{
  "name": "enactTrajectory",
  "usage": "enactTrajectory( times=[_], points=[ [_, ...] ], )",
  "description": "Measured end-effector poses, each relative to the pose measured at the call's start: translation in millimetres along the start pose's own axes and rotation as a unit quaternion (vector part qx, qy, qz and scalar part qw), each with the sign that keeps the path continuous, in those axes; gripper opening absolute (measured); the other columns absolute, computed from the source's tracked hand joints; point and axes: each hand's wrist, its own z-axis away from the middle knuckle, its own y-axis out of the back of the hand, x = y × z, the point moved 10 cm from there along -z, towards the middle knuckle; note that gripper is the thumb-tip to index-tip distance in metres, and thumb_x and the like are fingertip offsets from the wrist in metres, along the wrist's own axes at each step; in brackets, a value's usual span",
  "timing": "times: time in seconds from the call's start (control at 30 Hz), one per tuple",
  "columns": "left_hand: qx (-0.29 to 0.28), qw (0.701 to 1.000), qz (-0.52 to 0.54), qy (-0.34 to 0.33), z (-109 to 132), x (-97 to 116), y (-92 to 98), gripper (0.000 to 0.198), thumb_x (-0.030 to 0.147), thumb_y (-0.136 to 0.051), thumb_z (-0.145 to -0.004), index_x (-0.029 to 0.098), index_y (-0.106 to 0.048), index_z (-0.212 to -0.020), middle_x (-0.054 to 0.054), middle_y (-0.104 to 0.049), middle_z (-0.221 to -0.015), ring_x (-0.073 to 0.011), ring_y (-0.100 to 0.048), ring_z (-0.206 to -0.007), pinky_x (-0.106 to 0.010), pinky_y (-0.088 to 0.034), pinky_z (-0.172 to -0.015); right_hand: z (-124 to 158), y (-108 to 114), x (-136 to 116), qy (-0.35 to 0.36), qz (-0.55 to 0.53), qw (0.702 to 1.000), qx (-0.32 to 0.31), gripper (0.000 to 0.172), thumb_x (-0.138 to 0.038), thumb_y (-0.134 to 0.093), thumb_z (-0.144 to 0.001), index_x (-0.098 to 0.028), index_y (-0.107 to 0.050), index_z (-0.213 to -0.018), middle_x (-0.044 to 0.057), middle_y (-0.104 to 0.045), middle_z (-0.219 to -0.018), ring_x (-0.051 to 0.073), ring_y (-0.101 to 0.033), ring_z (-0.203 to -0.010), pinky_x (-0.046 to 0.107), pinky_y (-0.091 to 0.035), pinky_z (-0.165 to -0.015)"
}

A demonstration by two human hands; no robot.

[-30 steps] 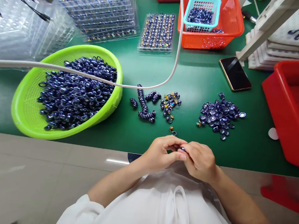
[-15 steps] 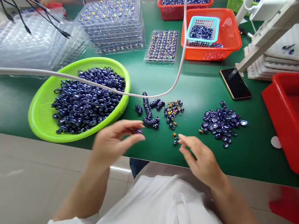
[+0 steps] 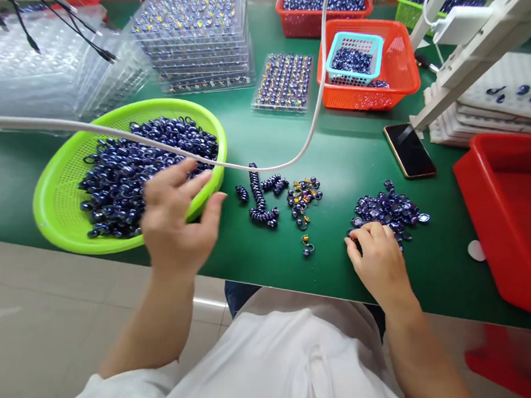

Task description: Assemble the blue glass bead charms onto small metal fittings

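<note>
My left hand (image 3: 176,216) hovers over the near right rim of the lime green basket (image 3: 53,207), which is heaped with dark blue ring pieces (image 3: 130,170). Its fingers are spread and nothing shows in them. My right hand (image 3: 378,257) rests on the green mat with its fingertips curled into the near left edge of a pile of flat dark blue stones (image 3: 391,212); what they pinch is hidden. Between my hands lie stacked blue rings (image 3: 259,192), a small cluster of rings with gold fittings (image 3: 303,196) and one loose ring (image 3: 308,245).
A white cable (image 3: 317,93) arcs over the mat. At the back stand stacked clear trays (image 3: 195,40), one filled tray (image 3: 284,81), an orange basket (image 3: 396,56) holding a teal basket (image 3: 354,59), and a phone (image 3: 409,150). A red bin (image 3: 508,206) sits at right.
My hands have separated from in front of me. The left hand swung left to the green basket and opened; the right hand moved right to the stone pile.
</note>
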Motion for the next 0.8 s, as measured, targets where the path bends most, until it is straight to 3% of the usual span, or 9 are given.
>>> enactTrajectory(
  times=[0.07,0.17,0.3,0.37,0.47,0.53,0.67,0.8],
  points=[
    [-0.029,0.995,0.091,-0.020,14,28,-18.3,0.036,0.020,-0.075,-0.083,0.028,-0.069,-0.118,-0.005,-0.067,-0.132,-0.0279,-0.062,-0.123,-0.049,-0.050,-0.106,4,-1,-3,0.003,-0.041,0.999,0.001,0.012,-0.019,-0.057,-0.093,-0.018,-0.065,-0.084,0.010,-0.063,-0.084,0.025,-0.057,-0.082,0.039,-0.049,-0.073],
    [-0.134,0.963,0.235,-0.014,38,62,-56.9,0.027,0.018,-0.070,-0.087,0.023,-0.071,-0.113,-0.009,-0.072,-0.122,-0.0244,-0.068,-0.112,-0.041,-0.055,-0.098,11,0,-3,-0.035,-0.185,0.982,0.000,0.013,-0.020,-0.056,-0.093,-0.020,-0.064,-0.082,0.006,-0.065,-0.081,0.020,-0.060,-0.074,0.034,-0.050,-0.068],
    [-0.303,0.874,0.373,0.076,81,93,-110.6,0.018,0.021,-0.066,-0.090,0.019,-0.073,-0.107,-0.008,-0.077,-0.094,-0.0183,-0.072,-0.083,-0.031,-0.059,-0.079,22,-5,2,-0.179,-0.397,0.900,0.002,0.013,-0.030,-0.062,-0.094,-0.021,-0.067,-0.086,0.001,-0.068,-0.076,0.014,-0.061,-0.063,0.025,-0.050,-0.056],
    [-0.315,0.859,0.390,0.100,95,102,-121.4,0.019,0.025,-0.069,-0.089,0.019,-0.073,-0.106,-0.008,-0.077,-0.090,-0.0190,-0.071,-0.080,-0.032,-0.058,-0.079,28,-8,0,-0.238,-0.468,0.851,0.014,0.014,-0.033,-0.066,-0.092,-0.020,-0.069,-0.088,0.000,-0.069,-0.073,0.013,-0.064,-0.061,0.024,-0.052,-0.055],
    [-0.284,0.876,0.380,0.089,101,110,-123.9,0.020,0.028,-0.070,-0.089,0.020,-0.072,-0.107,-0.009,-0.077,-0.090,-0.0213,-0.070,-0.083,-0.035,-0.056,-0.080,33,-13,-7,-0.272,-0.518,0.810,0.031,0.013,-0.034,-0.069,-0.089,-0.020,-0.069,-0.089,0.000,-0.073,-0.077,0.014,-0.068,-0.065,0.024,-0.056,-0.057],
    [-0.270,0.887,0.369,0.070,101,112,-123.3,0.017,0.028,-0.068,-0.090,0.021,-0.072,-0.105,-0.009,-0.077,-0.093,-0.0218,-0.070,-0.085,-0.037,-0.055,-0.084,35,-12,-10,-0.272,-0.516,0.811,0.040,0.012,-0.033,-0.069,-0.089,-0.021,-0.070,-0.089,0.001,-0.075,-0.080,0.015,-0.071,-0.068,0.024,-0.058,-0.059],
    [-0.262,0.900,0.346,0.039,98,112,-121.2,0.011,0.027,-0.067,-0.090,0.020,-0.071,-0.096,-0.010,-0.078,-0.092,-0.0220,-0.070,-0.084,-0.039,-0.055,-0.086,35,-4,-17,-0.221,-0.461,0.859,0.032,0.011,-0.031,-0.066,-0.092,-0.023,-0.072,-0.094,0.003,-0.076,-0.086,0.017,-0.071,-0.071,0.027,-0.059,-0.064],
    [-0.274,0.900,0.330,0.077,96,103,-121.6,0.010,0.027,-0.066,-0.088,0.020,-0.072,-0.091,-0.010,-0.076,-0.087,-0.0220,-0.068,-0.081,-0.037,-0.055,-0.080,30,7,-28,-0.136,-0.435,0.890,0.008,0.015,-0.025,-0.059,-0.096,-0.025,-0.072,-0.104,0.004,-0.075,-0.097,0.018,-0.071,-0.075,0.030,-0.059,-0.069]
  ],
)
